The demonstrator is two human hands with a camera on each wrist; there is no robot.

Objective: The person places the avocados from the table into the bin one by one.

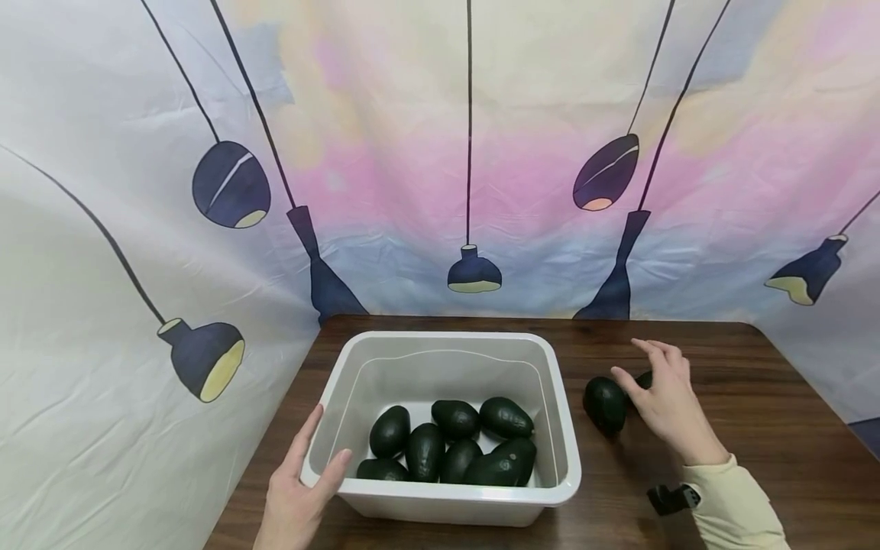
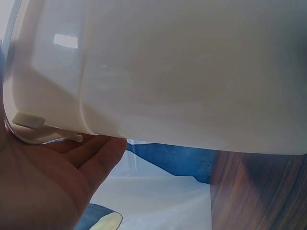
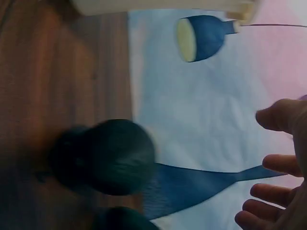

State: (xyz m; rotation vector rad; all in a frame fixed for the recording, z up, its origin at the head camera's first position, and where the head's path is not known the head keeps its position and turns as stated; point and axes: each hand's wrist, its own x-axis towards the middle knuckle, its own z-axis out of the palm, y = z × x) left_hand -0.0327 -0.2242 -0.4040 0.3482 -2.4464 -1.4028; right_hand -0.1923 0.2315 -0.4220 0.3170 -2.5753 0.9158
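Observation:
My left hand (image 1: 297,480) is at the front left corner of a white plastic tub (image 1: 440,494), its fingers along the outer left side and its thumb over the rim. In the left wrist view, the fingers (image 2: 103,155) lie alongside the tub wall (image 2: 192,81). Several dark green avocados (image 1: 425,452) lie inside the tub. To its right, my right hand (image 1: 670,401) hovers with fingers spread, holding nothing. Beneath it, one avocado (image 1: 605,405) rests on the table, and another (image 1: 644,380) is mostly hidden behind the hand.
The brown wooden table (image 1: 756,428) extends right of the tub. Behind it hangs a cloth backdrop (image 1: 406,168) with painted lamps. A black wrist device (image 1: 670,499) is at the right sleeve (image 1: 736,504).

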